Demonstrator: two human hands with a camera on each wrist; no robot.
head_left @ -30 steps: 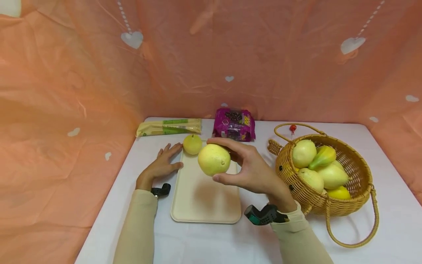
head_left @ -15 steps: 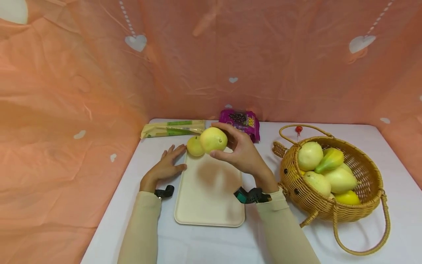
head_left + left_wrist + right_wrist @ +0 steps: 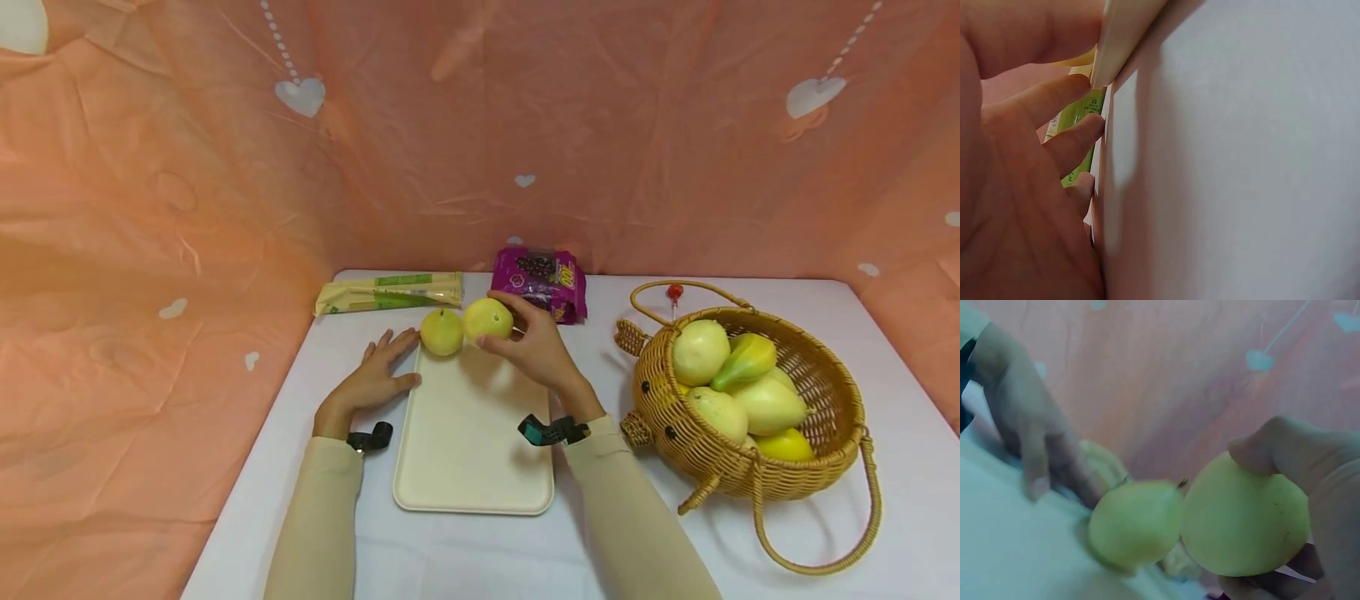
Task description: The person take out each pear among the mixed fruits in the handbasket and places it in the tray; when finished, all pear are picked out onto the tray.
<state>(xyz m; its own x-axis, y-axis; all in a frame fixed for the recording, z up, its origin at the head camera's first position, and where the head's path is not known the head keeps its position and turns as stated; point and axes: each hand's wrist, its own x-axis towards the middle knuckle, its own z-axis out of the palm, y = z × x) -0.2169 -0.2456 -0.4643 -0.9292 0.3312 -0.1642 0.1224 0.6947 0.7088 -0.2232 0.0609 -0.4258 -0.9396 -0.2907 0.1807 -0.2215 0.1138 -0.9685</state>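
Note:
My right hand holds a round yellow-green pear between thumb and fingers, over the far end of a cream tray. In the right wrist view the held pear appears right beside a second pear. That second pear sits in the tray's far left corner, stem up. My left hand lies along the tray's left edge with its fingers spread, a fingertip close to the second pear. Seen from the left wrist, the thumb and index finger of the left hand are at the tray's rim.
To the right stands a wicker basket with looped handles, holding several pale green and yellow fruits. A purple packet and a long yellow-green packet lie at the table's back. A red lollipop shows behind the basket.
My right hand has carried its pear away from me and down, to the right side of the pear on the tray. The left hand stays at the tray's edge.

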